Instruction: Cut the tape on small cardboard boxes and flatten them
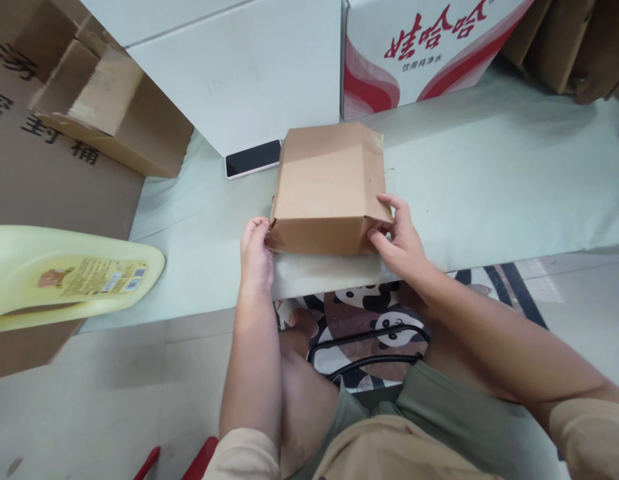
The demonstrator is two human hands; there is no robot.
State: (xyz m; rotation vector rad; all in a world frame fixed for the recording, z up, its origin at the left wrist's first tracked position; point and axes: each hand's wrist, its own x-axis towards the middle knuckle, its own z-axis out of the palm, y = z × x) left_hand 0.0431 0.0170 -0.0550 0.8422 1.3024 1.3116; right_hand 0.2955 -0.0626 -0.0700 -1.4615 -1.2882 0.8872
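On the pale green cloth, near its front edge, sits a plain brown cardboard box. The left hand grips its near left corner; the right hand pinches the near right corner between thumb and fingers. Light, even pressure from both sides should keep the folds square. Its visible panels look unprinted, with rough corners, perhaps taped, though blur makes that uncertain.

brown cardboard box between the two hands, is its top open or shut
Shut on top: a flat, unbroken panel covers the brown cardboard box. Its underside is hidden.
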